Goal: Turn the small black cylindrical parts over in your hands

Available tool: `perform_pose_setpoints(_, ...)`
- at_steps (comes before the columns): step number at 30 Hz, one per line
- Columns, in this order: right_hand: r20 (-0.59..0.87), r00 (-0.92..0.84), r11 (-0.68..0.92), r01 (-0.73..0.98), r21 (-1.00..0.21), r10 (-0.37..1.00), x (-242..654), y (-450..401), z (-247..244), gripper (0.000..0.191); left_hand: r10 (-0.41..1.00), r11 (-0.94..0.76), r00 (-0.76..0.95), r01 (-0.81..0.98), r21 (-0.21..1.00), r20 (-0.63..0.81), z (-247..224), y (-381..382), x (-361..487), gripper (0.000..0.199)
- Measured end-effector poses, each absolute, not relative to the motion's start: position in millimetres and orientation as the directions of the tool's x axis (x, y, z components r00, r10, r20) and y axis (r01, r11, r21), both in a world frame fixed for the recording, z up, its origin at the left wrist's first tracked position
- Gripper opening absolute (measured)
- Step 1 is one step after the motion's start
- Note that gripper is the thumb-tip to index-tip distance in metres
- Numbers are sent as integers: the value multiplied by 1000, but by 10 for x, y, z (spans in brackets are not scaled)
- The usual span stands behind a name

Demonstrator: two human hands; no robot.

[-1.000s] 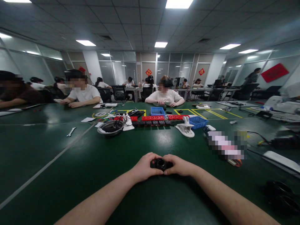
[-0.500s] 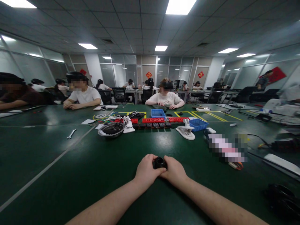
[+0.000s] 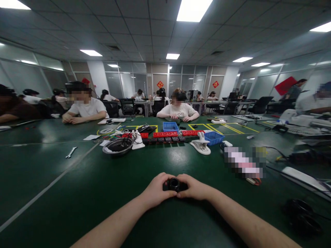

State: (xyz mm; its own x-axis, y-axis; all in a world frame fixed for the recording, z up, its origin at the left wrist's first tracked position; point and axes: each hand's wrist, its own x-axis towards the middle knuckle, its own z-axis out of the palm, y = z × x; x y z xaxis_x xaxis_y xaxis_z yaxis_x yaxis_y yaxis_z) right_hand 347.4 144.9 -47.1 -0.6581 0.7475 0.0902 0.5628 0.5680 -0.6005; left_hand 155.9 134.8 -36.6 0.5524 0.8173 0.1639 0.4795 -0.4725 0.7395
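Note:
A small black ring-shaped part (image 3: 174, 184) with a round hole in its top rests at the table's near middle, between my hands. My left hand (image 3: 156, 188) curves round its left side, fingers behind and thumb along the front. From the right, my right hand (image 3: 194, 187) closes on it the same way. The two thumb tips meet in front of the part. Dark gaps show between the part and both palms. Its underside and the far fingertips are hidden.
Ahead lie a metal bowl (image 3: 117, 147) with cables, red socket strips (image 3: 165, 134), a blue tray (image 3: 214, 138) and a white clip stand (image 3: 201, 144). A wrench (image 3: 71, 152) is at left, black round parts (image 3: 301, 215) at right. A person (image 3: 178, 108) sits opposite.
My hands have spread slightly apart round the black part, so the thumbs now meet tip to tip instead of overlapping. The view has shifted a little.

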Motion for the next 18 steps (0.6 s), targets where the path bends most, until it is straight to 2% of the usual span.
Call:
perform_pose_setpoints(10, 38, -723, 530, 468, -707, 690, 3528, 1492, -406, 24, 806, -459, 575, 463, 758, 138, -382, 1374, 1557, 37)
perform_pose_setpoints(18, 28, -694, 482, 470, -739, 719, 3522, 1483, -421, 21, 808, -454, 572, 453, 767, 141, -418, 1370, 1563, 37)
